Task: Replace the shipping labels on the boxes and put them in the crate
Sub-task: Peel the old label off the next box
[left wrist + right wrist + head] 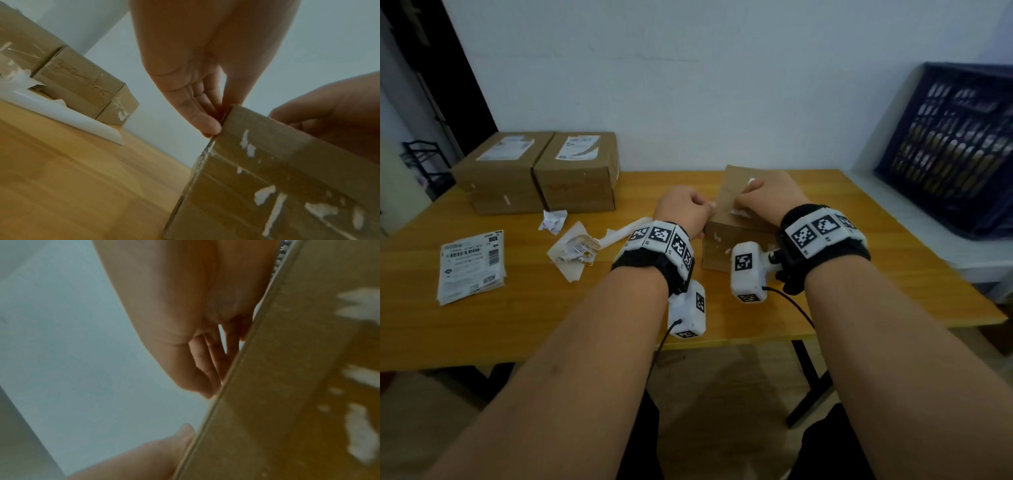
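A small brown cardboard box (722, 248) stands mid-table, with white shreds of old label stuck to its sides (265, 196). My left hand (685, 209) grips its upper left corner, thumb and curled fingers (207, 125) pinching the edge. My right hand (770, 195) lies on the box top with curled fingers (207, 368), picking at a white label remnant (751, 181); the pinch itself is mostly hidden. Two bigger boxes (500, 168) (578, 168) with old labels stand at the back left. The dark blue crate (955, 147) sits off the table's right side.
A stack of fresh shipping labels (470, 265) lies front left on the wooden table (517, 325). Torn label backing and crumpled scraps (573, 250) (553, 221) lie between the stack and my left hand. A white ledge carries the crate.
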{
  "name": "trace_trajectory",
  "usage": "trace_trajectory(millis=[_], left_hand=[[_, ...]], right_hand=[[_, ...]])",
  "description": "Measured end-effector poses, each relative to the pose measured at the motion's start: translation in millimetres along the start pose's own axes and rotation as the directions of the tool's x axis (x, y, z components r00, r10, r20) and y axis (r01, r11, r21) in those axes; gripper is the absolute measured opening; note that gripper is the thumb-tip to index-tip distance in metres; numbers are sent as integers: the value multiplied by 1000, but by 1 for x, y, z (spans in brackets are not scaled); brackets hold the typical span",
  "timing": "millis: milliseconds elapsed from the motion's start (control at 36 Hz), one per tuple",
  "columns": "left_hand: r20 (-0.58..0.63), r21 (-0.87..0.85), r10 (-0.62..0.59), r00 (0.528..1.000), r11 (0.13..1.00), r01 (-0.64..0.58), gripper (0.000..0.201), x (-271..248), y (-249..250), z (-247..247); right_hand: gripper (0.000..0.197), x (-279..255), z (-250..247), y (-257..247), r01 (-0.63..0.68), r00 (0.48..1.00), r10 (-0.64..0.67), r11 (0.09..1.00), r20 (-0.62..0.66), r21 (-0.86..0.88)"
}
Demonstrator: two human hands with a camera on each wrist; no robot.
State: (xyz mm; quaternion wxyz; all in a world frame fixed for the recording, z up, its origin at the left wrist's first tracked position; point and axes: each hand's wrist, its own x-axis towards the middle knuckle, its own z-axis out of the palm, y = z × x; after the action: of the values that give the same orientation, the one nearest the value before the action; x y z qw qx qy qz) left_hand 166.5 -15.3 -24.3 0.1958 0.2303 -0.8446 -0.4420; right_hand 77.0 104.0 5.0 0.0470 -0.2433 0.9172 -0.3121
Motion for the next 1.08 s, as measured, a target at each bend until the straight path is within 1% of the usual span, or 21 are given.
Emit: trace_trajectory(millis=[111, 222, 361, 556, 667, 750, 778, 833, 972, 1083], left_hand=[[2, -17, -12, 1000, 1000, 12, 22, 1, -1, 0], [-2, -30, -11, 1000, 999, 11, 21, 1, -2, 1], [0, -40, -9, 1000, 999, 9, 19, 1, -2, 2], [-6, -19, 6, 1000, 1000, -6, 19, 3, -4, 2], [-11, -25, 5, 1000, 1000, -6, 16, 3, -5, 3], [-15, -31, 2, 1000, 1000, -3, 17, 4, -5, 4], [-14, -36, 0, 1000, 999, -1, 17, 4, -5, 4], [-10, -49, -1, 1000, 999, 1, 17, 4, -5, 4], [-13, -67, -7, 1000, 998, 6, 15, 5, -6, 4], [-30, -52, -13, 999, 999, 11, 16, 6, -6, 4]], right_hand=[[26, 0, -3, -3, 7, 999, -4, 998, 47, -65], [35, 0, -1, -7, 13, 999, -7, 994, 52, -108], [20, -1, 8, -10, -19, 1000, 21, 997, 22, -77], [19, -5, 13, -11, -32, 999, 33, 998, 23, -60], [23, -4, 16, -12, -18, 1000, 17, 998, -20, -62], [12, -4, 19, -9, 0, 997, -7, 996, -78, -91], [11, -3, 19, -7, 9, 994, -21, 994, -110, -107], [17, -4, 17, -3, 20, 988, -40, 990, -148, -137], [22, -3, 10, 1, 38, 988, -55, 993, -145, -113], [23, 0, 5, 1, 41, 997, -50, 990, -59, -137]])
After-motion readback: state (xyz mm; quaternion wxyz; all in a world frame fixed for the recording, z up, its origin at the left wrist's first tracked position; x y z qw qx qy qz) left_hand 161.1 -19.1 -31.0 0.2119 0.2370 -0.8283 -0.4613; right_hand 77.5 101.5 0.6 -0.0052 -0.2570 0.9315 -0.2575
